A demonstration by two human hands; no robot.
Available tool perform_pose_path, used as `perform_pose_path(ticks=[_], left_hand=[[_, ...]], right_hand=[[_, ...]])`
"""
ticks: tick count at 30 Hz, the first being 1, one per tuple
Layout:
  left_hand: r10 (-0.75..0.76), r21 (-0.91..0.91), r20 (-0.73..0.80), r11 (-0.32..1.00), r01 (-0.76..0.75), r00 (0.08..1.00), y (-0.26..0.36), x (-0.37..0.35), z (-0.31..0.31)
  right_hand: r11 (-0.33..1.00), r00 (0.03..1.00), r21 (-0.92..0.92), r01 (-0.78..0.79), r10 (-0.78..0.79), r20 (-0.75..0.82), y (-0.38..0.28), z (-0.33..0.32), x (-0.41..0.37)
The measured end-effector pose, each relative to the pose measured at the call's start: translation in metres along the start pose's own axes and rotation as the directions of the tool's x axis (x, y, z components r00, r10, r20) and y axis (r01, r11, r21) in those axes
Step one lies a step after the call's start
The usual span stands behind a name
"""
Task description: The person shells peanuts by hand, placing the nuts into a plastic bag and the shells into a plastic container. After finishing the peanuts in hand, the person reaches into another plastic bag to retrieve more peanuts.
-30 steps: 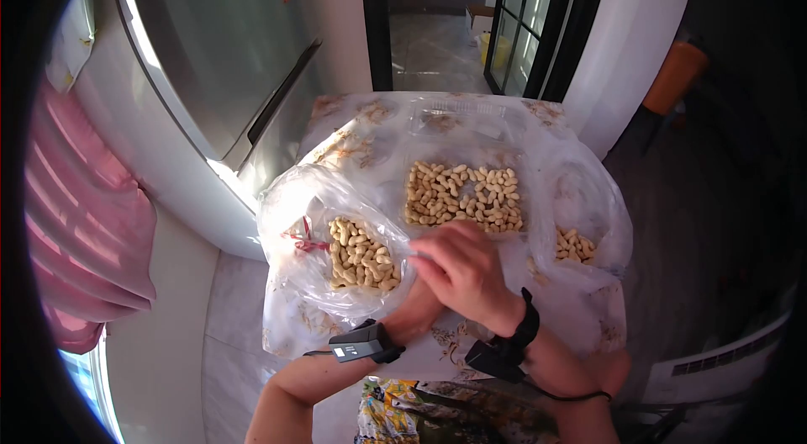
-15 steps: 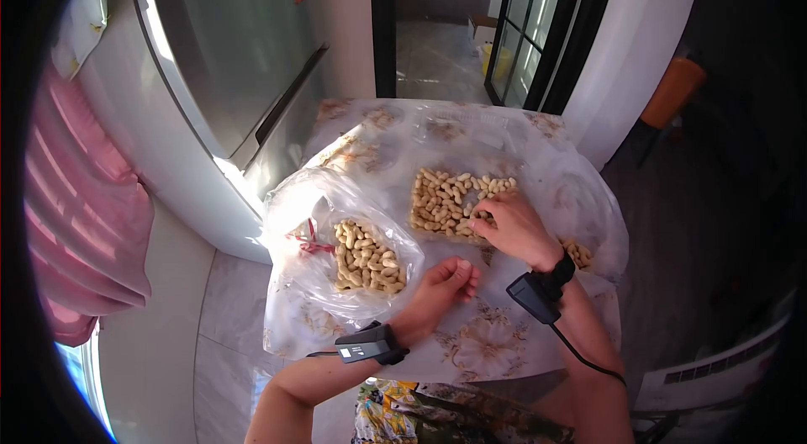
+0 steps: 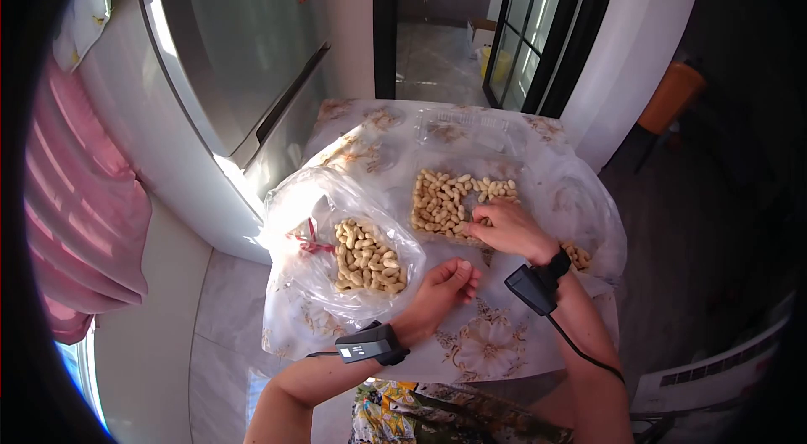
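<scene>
Unshelled peanuts (image 3: 440, 202) fill much of a clear plastic box (image 3: 424, 235) on the table. My right hand (image 3: 513, 232) reaches over the box's right front part, its bent fingertips down among the peanuts. Whatever lies between those fingers is hidden. My left hand (image 3: 450, 282) rests just in front of the box with its fingers curled in and the thumb against them; its palm cannot be seen. To its left, an open clear plastic bag (image 3: 290, 276) with a red tie (image 3: 311, 242) holds more peanuts (image 3: 366, 259).
A flowered tablecloth (image 3: 492, 347) covers the table. Behind my right wrist lies another small group of peanuts (image 3: 577, 256). The box's clear lid (image 3: 471, 131) stretches toward the far edge. A fridge (image 3: 235, 32) stands at the left, and an orange seat (image 3: 672, 95) at the right.
My right hand has shifted slightly left and toward me within the box, and its fingertips have come together lower among the peanuts. My left hand stays almost where it was.
</scene>
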State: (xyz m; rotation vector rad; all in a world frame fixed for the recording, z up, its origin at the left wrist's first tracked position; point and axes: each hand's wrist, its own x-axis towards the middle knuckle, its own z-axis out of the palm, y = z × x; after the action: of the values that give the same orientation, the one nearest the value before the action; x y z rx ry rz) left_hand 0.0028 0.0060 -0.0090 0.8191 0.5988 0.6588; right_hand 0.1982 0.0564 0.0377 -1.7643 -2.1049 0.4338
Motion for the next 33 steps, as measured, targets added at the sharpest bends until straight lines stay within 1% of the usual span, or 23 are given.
perform_pose_path(ticks=[2, 3, 5, 6, 8, 9, 11, 14, 15, 17, 18, 20, 21, 22, 23, 24, 25, 26, 27, 29, 30, 31, 33], left_hand=[[0.003, -0.001, 0.001, 1.0, -0.003, 1.0, 0.0, 0.0, -0.001], [-0.001, -0.007, 0.003, 1.0, 0.001, 1.0, -0.001, 0.001, -0.002], [0.0, -0.013, 0.005, 1.0, 0.0, 1.0, -0.002, 0.001, -0.002], [0.002, -0.013, 0.006, 1.0, -0.002, 1.0, -0.002, 0.001, -0.002], [0.006, -0.012, 0.005, 1.0, -0.006, 1.0, -0.002, 0.002, -0.003], [0.006, -0.012, 0.009, 1.0, -0.006, 1.0, -0.003, 0.002, -0.003], [0.007, -0.012, 0.014, 1.0, -0.007, 1.0, -0.003, 0.002, -0.003], [0.002, 0.001, 0.009, 1.0, -0.002, 1.0, -0.002, 0.001, -0.001], [-0.001, -0.003, 0.005, 1.0, 0.001, 1.0, -0.001, 0.001, -0.001], [-0.002, -0.004, 0.0, 1.0, 0.002, 1.0, -0.001, 0.002, -0.002], [0.004, -0.006, 0.01, 1.0, -0.004, 1.0, -0.004, 0.003, -0.004], [0.005, -0.006, 0.02, 1.0, -0.005, 1.0, -0.008, 0.005, -0.007], [-0.031, -0.1, 0.094, 0.994, 0.04, 0.995, -0.008, 0.006, -0.01], [-0.058, -0.19, 0.172, 0.978, 0.091, 0.983, -0.009, 0.006, -0.012], [-0.06, -0.187, 0.174, 0.978, 0.092, 0.983, -0.009, 0.006, -0.013], [-0.062, -0.356, 0.277, 0.92, 0.162, 0.959, -0.008, 0.006, -0.014], [-0.046, -0.503, 0.375, 0.829, 0.245, 0.926, -0.009, 0.006, -0.015], [-0.01, -0.624, 0.463, 0.707, 0.334, 0.886, -0.009, 0.005, -0.016], [-0.013, -0.622, 0.464, 0.707, 0.336, 0.886, -0.009, 0.004, -0.019], [-0.161, -0.596, 0.458, 0.673, 0.437, 0.874, -0.011, 0.005, -0.024], [-0.181, -0.587, 0.41, 0.698, 0.411, 0.894, -0.014, 0.005, -0.024], [-0.182, -0.584, 0.411, 0.7, 0.411, 0.893, -0.014, 0.006, -0.023], [-0.197, -0.618, 0.39, 0.668, 0.414, 0.9, -0.014, 0.004, -0.017]], right_hand=[[0.999, 0.993, 0.044, 0.024, -0.019, -0.117, -0.001, 0.001, 0.0], [0.999, 0.993, 0.042, 0.026, -0.021, -0.117, -0.001, 0.002, -0.001], [0.992, 0.966, 0.04, 0.117, -0.105, -0.236, -0.002, 0.003, -0.002], [0.992, 0.965, 0.036, 0.121, -0.109, -0.238, -0.003, 0.002, -0.002], [0.988, 0.941, -0.069, 0.138, -0.152, -0.301, -0.008, -0.001, -0.004], [0.988, 0.941, -0.07, 0.139, -0.154, -0.302, -0.011, -0.001, -0.005], [0.982, 0.912, -0.107, 0.157, -0.186, -0.366, -0.016, -0.002, -0.006], [0.966, 0.89, -0.195, 0.168, -0.234, -0.392, -0.022, -0.004, -0.006], [0.966, 0.889, -0.195, 0.167, -0.234, -0.394, -0.025, -0.004, -0.006], [0.966, 0.807, -0.094, 0.241, -0.254, -0.533, -0.031, -0.006, -0.007], [0.965, 0.805, -0.095, 0.244, -0.256, -0.535, -0.039, -0.009, -0.01], [0.951, 0.782, 0.06, 0.303, -0.213, -0.585, -0.061, -0.016, -0.022], [0.952, 0.783, 0.061, 0.301, -0.209, -0.586, -0.07, -0.016, -0.03], [0.932, 0.806, 0.146, 0.333, -0.201, -0.557, -0.078, -0.014, -0.039], [0.904, 0.827, 0.229, 0.361, -0.196, -0.527, -0.082, -0.009, -0.047], [0.889, 0.83, 0.245, 0.387, -0.22, -0.513, -0.084, 0.003, -0.056], [0.873, 0.833, 0.263, 0.411, -0.241, -0.498, -0.084, 0.014, -0.065], [0.879, 0.852, 0.276, 0.389, -0.229, -0.471, -0.084, 0.02, -0.07], [0.879, 0.851, 0.277, 0.387, -0.226, -0.473, -0.081, 0.026, -0.072], [0.885, 0.799, 0.092, 0.457, -0.362, -0.479, -0.07, 0.038, -0.073], [0.885, 0.795, 0.069, 0.461, -0.377, -0.476, -0.068, 0.042, -0.075], [0.885, 0.793, 0.068, 0.461, -0.377, -0.478, -0.066, 0.045, -0.076], [0.885, 0.786, 0.033, 0.464, -0.394, -0.476, -0.062, 0.053, -0.078]])
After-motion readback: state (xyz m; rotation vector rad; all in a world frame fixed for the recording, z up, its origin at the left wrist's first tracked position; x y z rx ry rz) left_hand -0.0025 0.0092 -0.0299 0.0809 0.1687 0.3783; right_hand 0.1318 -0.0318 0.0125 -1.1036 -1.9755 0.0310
